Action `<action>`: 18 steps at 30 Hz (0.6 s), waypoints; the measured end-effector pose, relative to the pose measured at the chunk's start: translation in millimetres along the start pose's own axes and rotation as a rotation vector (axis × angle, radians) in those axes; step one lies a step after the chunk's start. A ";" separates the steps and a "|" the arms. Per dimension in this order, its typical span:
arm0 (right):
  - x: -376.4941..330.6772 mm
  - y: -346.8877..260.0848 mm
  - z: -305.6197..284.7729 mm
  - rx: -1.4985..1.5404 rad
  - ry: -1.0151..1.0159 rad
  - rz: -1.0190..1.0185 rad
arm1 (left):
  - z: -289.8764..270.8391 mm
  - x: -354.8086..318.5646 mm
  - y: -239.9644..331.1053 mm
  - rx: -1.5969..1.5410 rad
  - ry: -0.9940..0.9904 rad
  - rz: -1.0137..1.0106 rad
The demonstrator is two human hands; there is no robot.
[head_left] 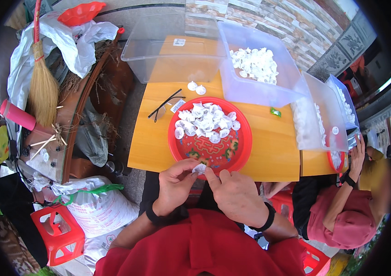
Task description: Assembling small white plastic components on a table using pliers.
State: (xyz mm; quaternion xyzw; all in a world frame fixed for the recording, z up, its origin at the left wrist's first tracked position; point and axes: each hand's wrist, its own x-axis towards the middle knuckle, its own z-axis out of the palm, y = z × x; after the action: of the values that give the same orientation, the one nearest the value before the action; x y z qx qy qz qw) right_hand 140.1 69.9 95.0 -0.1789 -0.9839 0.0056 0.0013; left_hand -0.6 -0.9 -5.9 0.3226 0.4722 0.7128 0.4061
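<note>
Over the near rim of a round red tray (247, 142), my left hand (175, 185) pinches a small white plastic piece (199, 169) between thumb and fingertips. From the other side, my right hand (240, 197) has its fingers closed against the same piece, index finger pressed to its edge; its thumb is mostly hidden. A heap of similar white plastic pieces (204, 118) fills the far half of the tray, leaving its patterned bottom showing nearer me. Beyond the tray, two white round pieces (200, 89) lie on the yellow wooden table (154, 147).
Black-framed glasses (164, 106) and a green wrapper (275, 112) lie beside the tray. At the back stand a clear bin (145, 64) and a bin (292, 92) with white pieces. A co-worker's hand (357, 156) is at right. A red stool (69, 237) stands lower left.
</note>
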 end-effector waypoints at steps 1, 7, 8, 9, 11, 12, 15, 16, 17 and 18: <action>1.2 -3.2 -1.0 -0.060 -0.021 -0.020 | 0.9 -4.2 -1.3 0.001 -0.002 0.002; 5.8 -3.9 10.1 -0.124 0.002 -0.042 | -0.1 3.3 3.5 -0.059 0.007 -0.053; 5.0 -2.1 10.2 0.013 0.047 -0.017 | -2.3 5.5 5.1 -0.060 0.012 -0.053; 1.4 -1.3 9.6 0.014 0.044 -0.021 | -5.8 7.6 6.7 -0.119 0.020 -0.077; -4.3 -0.3 8.7 0.218 0.145 0.114 | -9.1 10.5 9.3 -0.204 0.017 -0.090; -3.5 -0.9 9.7 0.221 0.143 0.112 | -9.6 10.9 10.2 -0.203 0.021 -0.092; -3.9 -2.2 12.4 0.242 0.169 0.183 | -7.6 10.6 11.5 -0.261 0.031 -0.101; -3.3 -3.3 14.3 0.269 0.183 0.180 | -7.2 10.2 12.0 -0.258 0.024 -0.099; -2.5 -3.8 15.3 0.296 0.198 0.176 | -6.7 10.5 12.0 -0.255 0.018 -0.096; -2.0 -4.1 15.0 0.295 0.198 0.179 | -6.0 10.7 11.3 -0.256 0.016 -0.097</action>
State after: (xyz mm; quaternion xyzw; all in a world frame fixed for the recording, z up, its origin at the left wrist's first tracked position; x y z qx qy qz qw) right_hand 140.5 65.3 80.0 -0.2630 -0.9476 0.1323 0.1238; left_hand -13.7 3.5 3.4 0.2393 0.3955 0.7493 0.4743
